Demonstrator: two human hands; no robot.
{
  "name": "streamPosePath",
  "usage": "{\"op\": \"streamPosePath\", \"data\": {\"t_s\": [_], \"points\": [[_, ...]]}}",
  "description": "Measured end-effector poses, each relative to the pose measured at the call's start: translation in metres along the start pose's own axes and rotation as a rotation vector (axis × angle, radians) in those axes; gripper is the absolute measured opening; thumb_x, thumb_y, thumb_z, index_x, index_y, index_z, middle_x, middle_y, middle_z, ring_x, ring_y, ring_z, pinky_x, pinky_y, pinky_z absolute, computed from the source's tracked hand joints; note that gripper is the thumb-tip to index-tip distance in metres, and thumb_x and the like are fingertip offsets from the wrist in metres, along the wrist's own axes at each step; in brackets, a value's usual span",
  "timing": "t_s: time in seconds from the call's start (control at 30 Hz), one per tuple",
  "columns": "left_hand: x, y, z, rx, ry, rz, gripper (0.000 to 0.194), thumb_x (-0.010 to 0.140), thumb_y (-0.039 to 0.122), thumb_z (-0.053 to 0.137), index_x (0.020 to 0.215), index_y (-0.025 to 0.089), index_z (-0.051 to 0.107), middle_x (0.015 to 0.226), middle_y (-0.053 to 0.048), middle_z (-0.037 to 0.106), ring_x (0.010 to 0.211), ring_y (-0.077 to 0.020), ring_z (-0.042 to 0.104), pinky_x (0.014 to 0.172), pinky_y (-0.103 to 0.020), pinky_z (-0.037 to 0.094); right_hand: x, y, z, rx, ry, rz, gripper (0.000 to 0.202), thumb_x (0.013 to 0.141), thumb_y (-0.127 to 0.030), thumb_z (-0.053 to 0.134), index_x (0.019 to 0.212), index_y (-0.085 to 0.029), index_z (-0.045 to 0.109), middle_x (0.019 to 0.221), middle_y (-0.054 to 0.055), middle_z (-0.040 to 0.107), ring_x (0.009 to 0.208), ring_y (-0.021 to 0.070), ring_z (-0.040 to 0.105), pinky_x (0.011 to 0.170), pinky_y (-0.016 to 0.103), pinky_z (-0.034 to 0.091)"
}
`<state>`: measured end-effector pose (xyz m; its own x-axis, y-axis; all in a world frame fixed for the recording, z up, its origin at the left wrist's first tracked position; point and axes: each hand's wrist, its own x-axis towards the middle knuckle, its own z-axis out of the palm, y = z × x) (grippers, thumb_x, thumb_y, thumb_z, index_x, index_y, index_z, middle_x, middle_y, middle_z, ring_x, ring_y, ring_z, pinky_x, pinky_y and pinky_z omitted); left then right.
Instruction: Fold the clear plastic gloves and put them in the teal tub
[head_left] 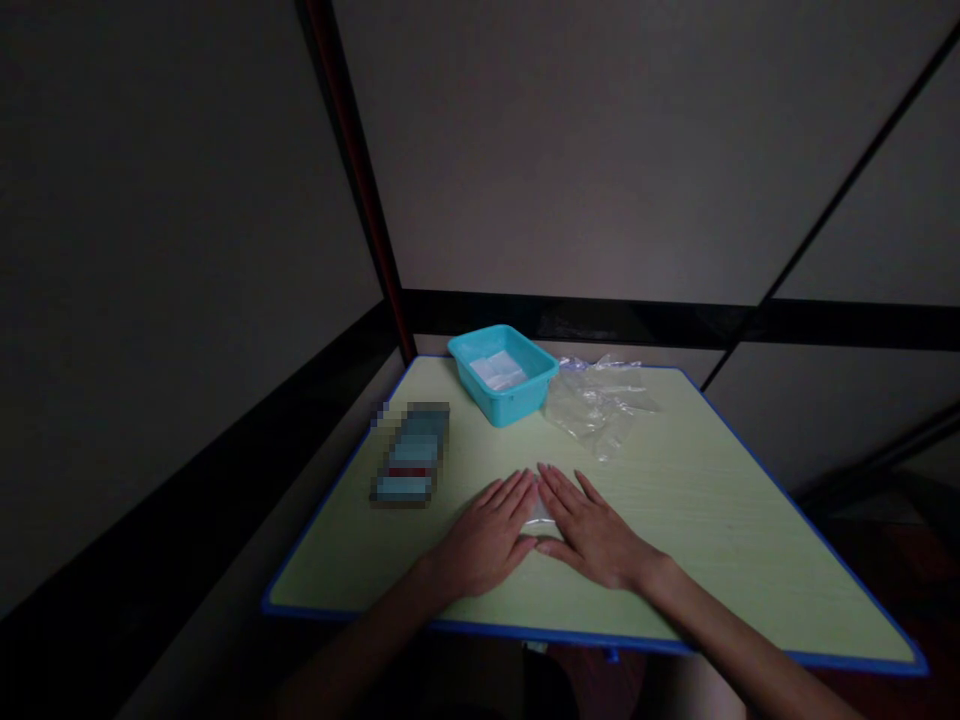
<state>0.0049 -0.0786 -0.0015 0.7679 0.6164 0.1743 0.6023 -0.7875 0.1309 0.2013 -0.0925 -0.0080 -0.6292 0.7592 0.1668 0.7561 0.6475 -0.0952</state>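
Near the front of the table, my left hand (487, 537) and my right hand (594, 530) lie flat with fingers stretched out, their fingertips almost meeting. Between them shows a small clear plastic piece (540, 512), perhaps a little bag; most of it is hidden under the fingers, which press on it against the tabletop. Neither hand is wrapped around anything.
A turquoise plastic basket (517, 408) with flat white packets (499, 370) inside stands at the back. To its right lies a crumpled clear plastic bag (600, 405). A pixelated device (412, 455) rests at the left of the blue-edged table (720, 540). Walls rise behind and left.
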Motion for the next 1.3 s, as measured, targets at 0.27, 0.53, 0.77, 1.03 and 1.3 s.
{"op": "streamPosePath", "data": {"t_s": [0.27, 0.53, 0.77, 1.03, 1.3], "points": [[-0.004, -0.016, -0.016, -0.089, -0.095, 0.194, 0.054, 0.082, 0.031, 0.046, 0.131, 0.028, 0.023, 0.141, -0.007, 0.013, 0.129, -0.024, 0.01, 0.102, -0.042, 0.017, -0.001, 0.002, 0.001, 0.018, -0.013, -0.012, 0.068, 0.084, -0.053, 0.028, 0.135, -0.01, 0.012, 0.139, 0.017, 0.014, 0.128, 0.0247, 0.009, 0.101, 0.049, 0.017], [-0.005, -0.019, -0.016, -0.128, -0.1, 0.175, 0.056, 0.081, 0.038, 0.047, 0.131, 0.026, 0.026, 0.141, -0.009, 0.012, 0.129, -0.0241, 0.008, 0.102, -0.041, 0.017, 0.0, 0.005, -0.003, 0.125, -0.065, -0.009, 0.071, 0.083, -0.052, 0.032, 0.136, -0.013, 0.005, 0.14, 0.016, 0.011, 0.128, 0.0232, 0.006, 0.101, 0.049, 0.013], [-0.007, -0.017, -0.012, -0.177, -0.062, 0.079, 0.078, 0.073, 0.036, 0.055, 0.134, 0.013, 0.013, 0.14, -0.014, 0.013, 0.129, -0.0216, 0.011, 0.103, -0.036, 0.017, -0.005, 0.02, -0.026, 0.231, 0.059, -0.072, 0.032, 0.081, -0.03, 0.047, 0.109, -0.014, 0.052, 0.134, 0.012, 0.032, 0.123, 0.0207, 0.027, 0.098, 0.035, 0.029], [-0.002, -0.011, -0.007, -0.273, 0.055, -0.041, 0.063, 0.07, 0.029, 0.056, 0.127, 0.017, 0.034, 0.131, -0.009, 0.039, 0.119, -0.0214, 0.035, 0.101, -0.035, 0.023, 0.006, 0.014, -0.034, 0.277, 0.134, -0.061, 0.014, 0.078, -0.014, 0.043, 0.08, -0.016, 0.057, 0.097, 0.008, 0.06, 0.094, 0.0201, 0.052, 0.085, 0.036, 0.037], [0.032, -0.004, -0.007, -1.059, 0.301, -0.454, 0.021, 0.07, 0.029, 0.051, 0.06, 0.013, 0.058, 0.059, -0.004, 0.061, 0.062, -0.0169, 0.057, 0.056, -0.024, 0.041, 0.023, 0.017, -0.045, 1.181, 0.347, 0.371, 0.019, 0.071, -0.033, 0.054, 0.078, -0.018, 0.045, 0.059, -0.004, 0.051, 0.053, 0.0109, 0.048, 0.047, 0.021, 0.035]]}}
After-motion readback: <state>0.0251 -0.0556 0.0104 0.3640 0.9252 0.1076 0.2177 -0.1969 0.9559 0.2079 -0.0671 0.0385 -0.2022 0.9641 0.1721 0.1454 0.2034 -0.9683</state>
